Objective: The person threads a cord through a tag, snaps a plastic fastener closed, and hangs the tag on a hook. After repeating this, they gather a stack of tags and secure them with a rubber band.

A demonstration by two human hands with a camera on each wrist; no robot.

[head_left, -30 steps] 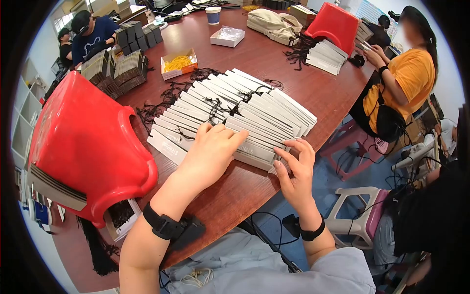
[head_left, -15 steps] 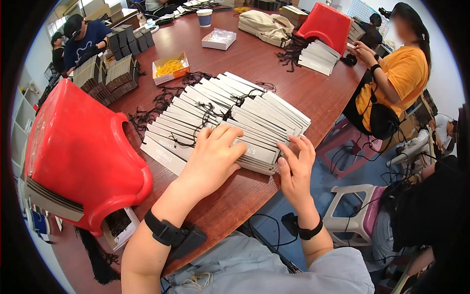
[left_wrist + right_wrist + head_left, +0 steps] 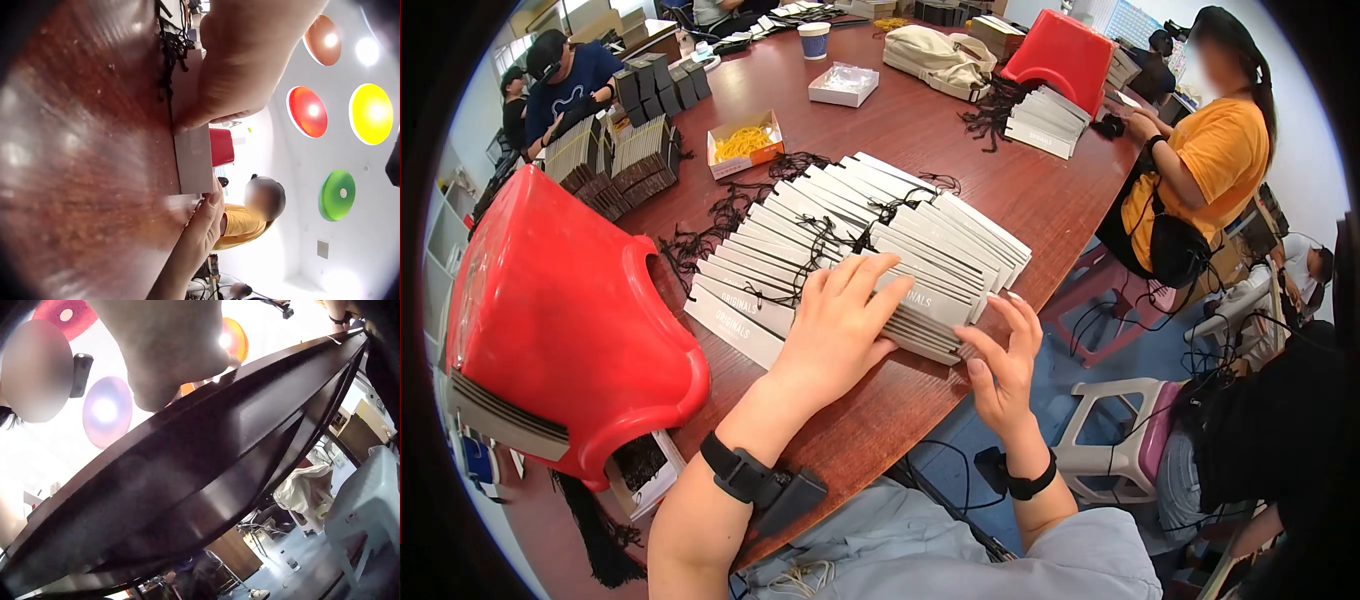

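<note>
A fanned row of pale grey paper tags (image 3: 800,235) with black cords lies on the table, some printed ORIGINALS. My left hand (image 3: 840,315) grips the near stack, its fingers over the top and thumb on the near side. In the left wrist view, that thumb presses the face of the grey stack (image 3: 194,156). My right hand (image 3: 1005,355) is at the right end of the same stack, fingers loosely bent, index fingertip at the tags' corner. The tags' thin edges show between the two hands. In the right wrist view, the table edge hides the tags.
A red stool (image 3: 570,310) stands on the table at left, with grey tags under it. Beyond are a box of yellow bands (image 3: 745,145), a white box (image 3: 843,85), a paper cup (image 3: 814,42) and a cloth bag (image 3: 940,60). A person in orange (image 3: 1215,150) sits at right.
My left hand has opened its fingers wider across the near stack. The front tags have tipped so their edges show more. The right hand stays at the stack's end, its index finger shifting slightly.
</note>
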